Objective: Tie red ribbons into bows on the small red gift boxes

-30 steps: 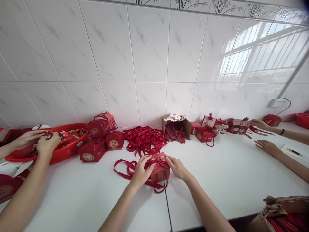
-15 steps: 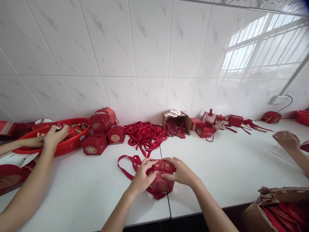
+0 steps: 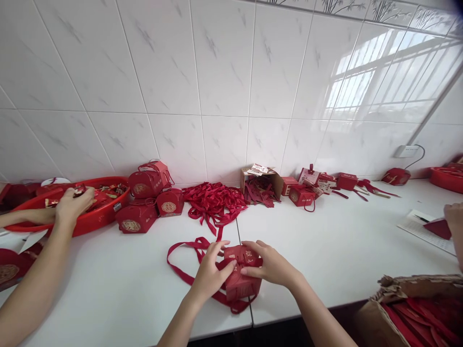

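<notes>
Lower centre of the frame, on the white desk [image 3: 126,284]: one small red box [image 3: 241,285], gold print on its top flaps, which meet in the middle. Red ribbon [image 3: 199,245] looped loosely to its left, a band of it crossing the top. My left hand [image 3: 210,271] half curled, gripping the box's left side, thumb on top. My right hand [image 3: 274,265] likewise grips the right side, fingers along the far edge, thumb on the flaps.

a black pen [image 3: 420,219] lies on white paper [image 3: 415,227].
</notes>
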{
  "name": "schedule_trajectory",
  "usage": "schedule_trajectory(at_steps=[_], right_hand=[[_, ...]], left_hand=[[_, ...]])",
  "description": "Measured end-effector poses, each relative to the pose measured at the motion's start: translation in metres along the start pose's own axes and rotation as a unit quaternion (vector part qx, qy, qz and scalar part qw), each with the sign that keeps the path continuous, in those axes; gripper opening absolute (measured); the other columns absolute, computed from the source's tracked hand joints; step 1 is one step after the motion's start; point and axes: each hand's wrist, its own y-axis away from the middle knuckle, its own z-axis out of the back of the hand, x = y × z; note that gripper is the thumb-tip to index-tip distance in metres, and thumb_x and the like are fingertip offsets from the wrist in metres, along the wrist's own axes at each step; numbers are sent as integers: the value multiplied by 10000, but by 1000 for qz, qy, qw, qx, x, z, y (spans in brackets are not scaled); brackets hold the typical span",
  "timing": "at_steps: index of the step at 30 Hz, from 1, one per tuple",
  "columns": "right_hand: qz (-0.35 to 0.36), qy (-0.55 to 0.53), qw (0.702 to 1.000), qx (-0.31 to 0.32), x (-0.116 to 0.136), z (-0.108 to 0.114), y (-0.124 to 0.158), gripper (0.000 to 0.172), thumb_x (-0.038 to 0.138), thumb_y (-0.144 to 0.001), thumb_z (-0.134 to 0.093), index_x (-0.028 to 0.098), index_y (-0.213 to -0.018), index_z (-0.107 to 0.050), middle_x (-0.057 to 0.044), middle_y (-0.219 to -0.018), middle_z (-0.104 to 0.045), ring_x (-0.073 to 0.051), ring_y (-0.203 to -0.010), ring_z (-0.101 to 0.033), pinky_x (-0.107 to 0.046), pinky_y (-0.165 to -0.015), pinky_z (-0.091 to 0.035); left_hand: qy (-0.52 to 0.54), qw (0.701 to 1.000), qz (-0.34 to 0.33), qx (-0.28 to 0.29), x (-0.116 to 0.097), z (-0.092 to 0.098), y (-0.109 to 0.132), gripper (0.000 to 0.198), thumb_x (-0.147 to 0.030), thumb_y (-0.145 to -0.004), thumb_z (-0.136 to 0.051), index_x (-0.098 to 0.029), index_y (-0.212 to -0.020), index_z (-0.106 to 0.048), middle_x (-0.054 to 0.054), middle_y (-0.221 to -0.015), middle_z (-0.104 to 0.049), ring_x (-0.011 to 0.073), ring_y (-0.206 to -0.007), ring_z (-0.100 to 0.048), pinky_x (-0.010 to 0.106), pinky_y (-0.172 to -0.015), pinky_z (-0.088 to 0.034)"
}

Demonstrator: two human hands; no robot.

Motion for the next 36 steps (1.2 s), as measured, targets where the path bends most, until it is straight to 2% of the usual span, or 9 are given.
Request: schedule_trajectory(at_steps=[3, 9, 13, 17, 21, 24, 28, 33, 36], right_hand=[[25, -75, 997, 5, -10, 2, -2, 585, 491, -805, -631, 235, -1317, -512, -79, -1160, -630, -211, -924, -588, -338, -826, -462], [13, -107, 994, -19, -14, -8, -7, 365, 446, -851, -574, 222, -1138, -566, -12, -827, -649, -143, -655, -535, -271, -624, -448], [17, -113, 993, -26, -14, -11, -6, 383, 473, -866, -552, 233, -1164, -548, -3, -799, -619, -143, -665, -520, -267, -626, -432], [-4, -137, 990, -36, -21, -9, 2, 534, 532, -883, -508, 235, -1322, -437, 25, -722, -539, -140, -637, -496, -268, -618, -421], [-10, -180, 983, -33, -29, -8, 14, 530, 530, -914, -454, 226, -1342, -386, 25, -721, -534, -140, -643, -489, -276, -633, -421], [-17, -197, 979, -43, -33, -8, 21, 448, 523, -921, -443, 225, -1255, -420, 35, -689, -492, -142, -642, -475, -278, -622, -414], [-10, -223, 972, -71, -34, -10, 21, 320, 500, -918, -462, 225, -1079, -431, 69, -630, -398, -125, -596, -414, -256, -584, -362], [15, -247, 966, -77, -23, -20, 16, 290, 494, -891, -519, 226, -931, -416, 76, -628, -367, -105, -566, -334, -234, -551, -302], [18, -306, 950, -58, -16, -29, 14, 310, 507, -881, -533, 228, -889, -398, 61, -674, -426, -102, -584, -363, -230, -562, -312]], left_hand=[[-10, 1000, 1, -19, 0, 1, -5, 286, -380, -799, -624, -240, -1043, -674, 67, -1092, -638, 244, -1009, -621, 407, -915, -513], [-10, 996, -20, -84, 6, -12, -5, 252, -382, -807, -610, -228, -965, -733, 66, -984, -675, 238, -956, -646, 393, -868, -539], [-7, 994, -17, -108, 11, -20, -1, 289, -415, -832, -583, -234, -982, -749, 73, -994, -663, 235, -952, -643, 375, -837, -550], [5, 995, -19, -95, 11, -15, 7, 297, -432, -852, -566, -240, -1006, -731, 68, -1060, -666, 237, -1017, -633, 369, -891, -534], [-37, 996, 14, -74, 4, -2, 20, 351, -482, -860, -541, -253, -1108, -638, 62, -1118, -660, 246, -1058, -614, 369, -897, -512], [-55, 993, 87, -56, -1, 5, 26, 363, -551, -876, -467, -248, -1037, -588, 48, -988, -674, 217, -816, -653, 321, -692, -523], [-29, 991, 134, -4, 2, 7, 25, 395, -595, -877, -414, -235, -723, -466, -27, -622, -557, 167, -553, -547, 263, -535, -430], [30, 995, 76, -55, 6, -4, 20, 332, -549, -794, -586, -231, -777, -495, 3, -795, -599, 180, -731, -589, 282, -699, -489], [56, 993, 91, -45, 2, -11, 18, 338, -563, -812, -552, -228, -856, -536, 26, -854, -615, 185, -733, -591, 291, -686, -499]])
